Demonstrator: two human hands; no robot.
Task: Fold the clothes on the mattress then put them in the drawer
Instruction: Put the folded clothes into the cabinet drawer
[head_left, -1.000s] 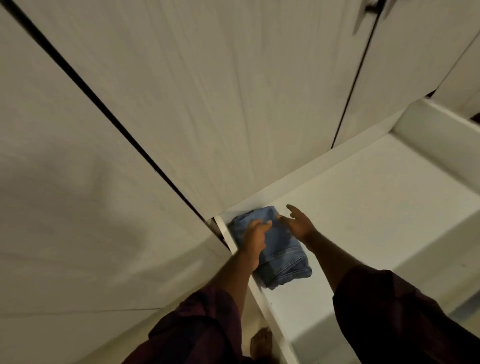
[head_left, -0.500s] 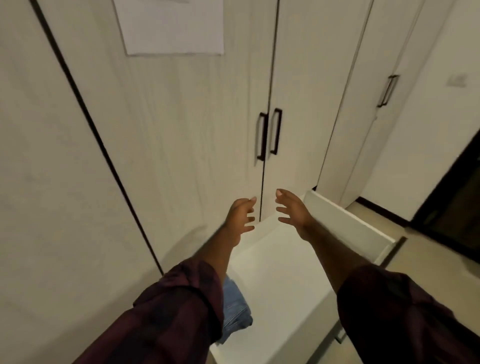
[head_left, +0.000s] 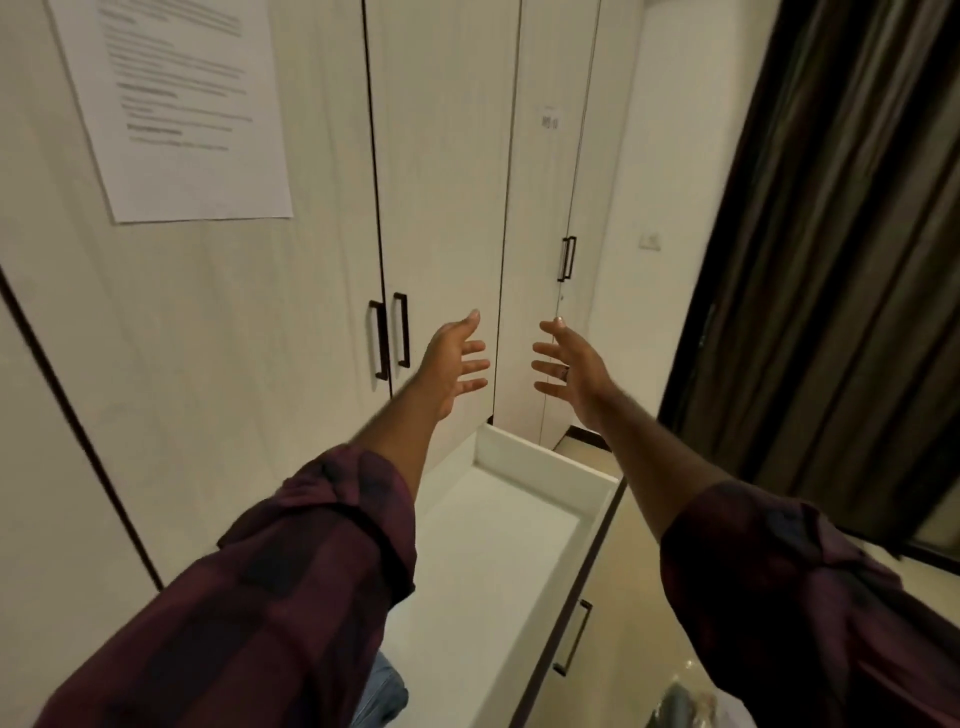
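The left hand (head_left: 454, 364) and right hand (head_left: 571, 369) now reach up to the middle of the frame, released, fingers spread and holding nothing, higher above the open white drawer (head_left: 540, 465) than half a second ago. The folded blue jeans (head_left: 383, 699) lie in the drawer at the bottom edge of the frame, mostly hidden behind the left sleeve (head_left: 270, 597). Beyond the hands stand pale wardrobe doors (head_left: 441, 156), with a printed sheet (head_left: 176, 104) in the upper left, too blurred to read, a dark curtain (head_left: 831, 260) on the right, and an unclear bundle (head_left: 685, 701) cut off at the lower right.
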